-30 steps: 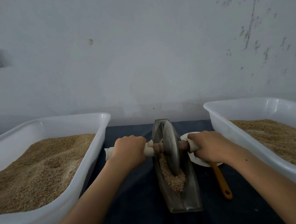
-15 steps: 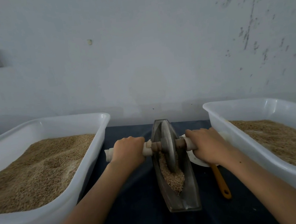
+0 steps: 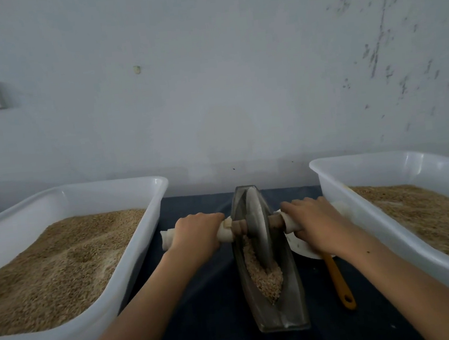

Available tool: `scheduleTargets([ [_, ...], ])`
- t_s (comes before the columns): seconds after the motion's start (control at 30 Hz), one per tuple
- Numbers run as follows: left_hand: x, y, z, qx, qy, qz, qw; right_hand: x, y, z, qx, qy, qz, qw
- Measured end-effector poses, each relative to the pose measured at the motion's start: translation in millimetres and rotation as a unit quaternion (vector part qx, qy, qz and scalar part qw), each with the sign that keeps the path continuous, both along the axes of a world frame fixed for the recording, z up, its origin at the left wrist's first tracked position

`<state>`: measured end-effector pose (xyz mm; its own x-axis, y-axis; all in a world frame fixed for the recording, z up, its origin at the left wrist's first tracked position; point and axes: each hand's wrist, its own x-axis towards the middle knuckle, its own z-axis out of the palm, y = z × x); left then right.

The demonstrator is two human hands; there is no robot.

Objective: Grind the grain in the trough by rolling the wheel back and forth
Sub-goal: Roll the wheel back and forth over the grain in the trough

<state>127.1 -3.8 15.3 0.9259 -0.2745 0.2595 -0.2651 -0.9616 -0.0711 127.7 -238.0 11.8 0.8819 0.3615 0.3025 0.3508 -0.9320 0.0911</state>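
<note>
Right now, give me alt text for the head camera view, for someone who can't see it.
Left hand and right hand grip the cloth-wrapped handle of a metal wheel standing in a narrow trough of grain, between two white tubs of grain.

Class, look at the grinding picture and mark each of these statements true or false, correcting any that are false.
1. Both hands, left hand and right hand, grip the wheel's axle handle. True.
2. The metal trough holds no grain. False: crushed grain lies in it.
3. White tubs, left tub and right tub, flank the trough. True.
4. The orange-handled scoop lies left of the trough. False: it lies on the right.
</note>
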Motion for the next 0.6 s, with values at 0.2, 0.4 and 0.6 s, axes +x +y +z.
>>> scheduleTargets([
  [0.2,2.4,0.9,-11.6,-0.021,-0.069,0.002,0.997,3.6,3.5,-8.1,-0.018,-0.06,-0.016,0.998],
  [0.4,-3.1,-1.0,-2.9,0.01,-0.037,0.005,0.999,-4.6,-0.8,2.0,0.029,0.037,0.004,0.999],
  [0.6,-5.3,-0.1,7.2,0.04,0.04,0.002,0.998,-9.5,1.5,15.7,0.043,0.146,-0.024,0.988],
])
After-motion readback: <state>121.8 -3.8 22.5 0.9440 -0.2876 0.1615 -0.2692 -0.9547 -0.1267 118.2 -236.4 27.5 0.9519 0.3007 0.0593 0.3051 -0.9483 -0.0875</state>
